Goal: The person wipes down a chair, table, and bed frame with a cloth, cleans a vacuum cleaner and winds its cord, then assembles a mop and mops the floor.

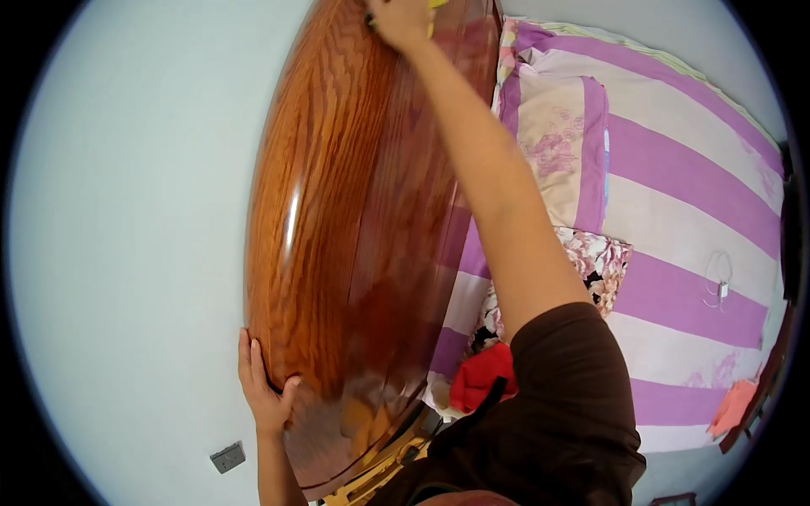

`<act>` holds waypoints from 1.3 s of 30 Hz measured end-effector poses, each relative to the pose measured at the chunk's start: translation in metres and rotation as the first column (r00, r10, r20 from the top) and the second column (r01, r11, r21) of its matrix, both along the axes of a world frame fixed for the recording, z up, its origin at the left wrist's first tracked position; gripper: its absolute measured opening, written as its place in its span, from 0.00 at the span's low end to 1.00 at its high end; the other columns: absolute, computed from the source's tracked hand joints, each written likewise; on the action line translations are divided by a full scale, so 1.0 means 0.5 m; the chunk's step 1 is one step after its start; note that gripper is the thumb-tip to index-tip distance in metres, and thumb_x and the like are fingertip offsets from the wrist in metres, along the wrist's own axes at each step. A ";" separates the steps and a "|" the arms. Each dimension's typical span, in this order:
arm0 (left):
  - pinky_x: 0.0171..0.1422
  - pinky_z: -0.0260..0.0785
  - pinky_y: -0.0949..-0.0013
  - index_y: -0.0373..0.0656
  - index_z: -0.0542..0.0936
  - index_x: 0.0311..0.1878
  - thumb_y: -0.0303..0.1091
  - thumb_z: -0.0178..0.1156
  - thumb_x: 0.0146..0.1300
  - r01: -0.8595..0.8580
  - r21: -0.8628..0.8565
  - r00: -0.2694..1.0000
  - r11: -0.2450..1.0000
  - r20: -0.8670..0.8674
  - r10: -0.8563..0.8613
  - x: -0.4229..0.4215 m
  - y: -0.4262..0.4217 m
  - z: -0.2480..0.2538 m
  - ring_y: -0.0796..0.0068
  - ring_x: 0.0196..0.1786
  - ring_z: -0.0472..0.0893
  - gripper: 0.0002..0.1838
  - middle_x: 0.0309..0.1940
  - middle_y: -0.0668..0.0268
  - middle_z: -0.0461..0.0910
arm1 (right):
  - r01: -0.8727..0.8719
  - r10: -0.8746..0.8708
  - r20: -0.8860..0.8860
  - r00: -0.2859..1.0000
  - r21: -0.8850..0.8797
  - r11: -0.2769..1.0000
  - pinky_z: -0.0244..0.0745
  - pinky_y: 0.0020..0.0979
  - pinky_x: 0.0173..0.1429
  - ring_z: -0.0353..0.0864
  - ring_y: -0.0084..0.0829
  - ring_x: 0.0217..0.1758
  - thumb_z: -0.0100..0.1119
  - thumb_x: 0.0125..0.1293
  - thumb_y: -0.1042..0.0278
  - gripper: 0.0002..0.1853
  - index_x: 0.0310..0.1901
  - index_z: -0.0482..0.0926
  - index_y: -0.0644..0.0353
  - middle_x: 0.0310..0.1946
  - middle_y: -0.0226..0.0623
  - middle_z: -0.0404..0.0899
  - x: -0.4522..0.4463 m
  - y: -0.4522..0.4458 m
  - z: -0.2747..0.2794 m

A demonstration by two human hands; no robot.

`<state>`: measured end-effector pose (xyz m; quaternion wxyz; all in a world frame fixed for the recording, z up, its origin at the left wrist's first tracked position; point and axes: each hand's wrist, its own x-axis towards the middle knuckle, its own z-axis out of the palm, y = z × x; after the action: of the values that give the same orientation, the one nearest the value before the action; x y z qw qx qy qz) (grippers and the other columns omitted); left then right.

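Between the pale wall (pixel 126 211) at left and the striped bed (pixel 692 194) at right, a polished wooden headboard (pixel 329 211) is seen with its long axis running from near to far, its left edge bowed outward. By this axis the two hands are set apart: the near left part is met by the left hand (pixel 269 403), and the far part by the right hand (pixel 401 21).

At the far end, a yellow cloth (pixel 436 3) is seen just beside the right hand, on its right side, and is partly cut off by the upper border of the view. The cloth is thus well apart from the left hand, and the right hand is by far the nearer. Whether the right fingers are closed on it or only laid over it cannot be told.

The left hand is spread, with the thumb held wide of the fingers; the fingers are laid along the left edge, the thumb is placed over the wood, and nothing is seen to be held.

From the dark sleeve (pixel 574 379) at near right, the right arm is stretched obliquely over the headboard's right side. Near that sleeve, a red cloth (pixel 485 378) is seen.
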<state>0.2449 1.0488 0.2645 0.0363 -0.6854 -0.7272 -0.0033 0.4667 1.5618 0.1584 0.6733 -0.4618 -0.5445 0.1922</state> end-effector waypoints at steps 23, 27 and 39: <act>0.76 0.51 0.48 0.43 0.57 0.75 0.61 0.57 0.65 -0.029 0.012 0.999 1.000 0.041 0.028 0.009 0.004 -0.014 0.43 0.75 0.57 0.45 0.75 0.45 0.54 | -0.897 -0.631 -0.647 0.428 -0.391 -0.207 0.37 0.49 0.80 0.41 0.43 0.81 0.32 0.70 0.28 0.44 0.78 0.42 0.50 0.79 0.36 0.39 -0.269 -1.072 -0.796; 0.76 0.51 0.48 0.43 0.57 0.76 0.62 0.57 0.64 -0.031 0.009 0.999 0.999 0.030 0.031 0.004 0.005 -0.015 0.43 0.76 0.57 0.45 0.75 0.45 0.54 | -0.899 -0.750 -0.570 0.335 -0.431 -0.075 0.41 0.44 0.80 0.44 0.42 0.80 0.34 0.73 0.33 0.42 0.78 0.42 0.53 0.79 0.38 0.40 -0.258 -0.897 -0.823; 0.77 0.48 0.47 0.43 0.55 0.76 0.63 0.57 0.64 -0.070 -0.003 0.996 0.998 0.052 0.070 -0.002 0.000 -0.019 0.44 0.77 0.54 0.46 0.76 0.46 0.52 | -0.465 -0.044 -0.701 0.712 -0.517 0.718 0.51 0.38 0.75 0.55 0.42 0.74 0.41 0.75 0.47 0.33 0.75 0.54 0.58 0.73 0.45 0.56 -0.020 -0.070 -0.683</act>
<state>0.2438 1.0486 0.2548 0.0170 -0.6592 -0.7515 -0.0192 0.4567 1.5268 -0.1829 0.5834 -0.4973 -0.2126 0.6060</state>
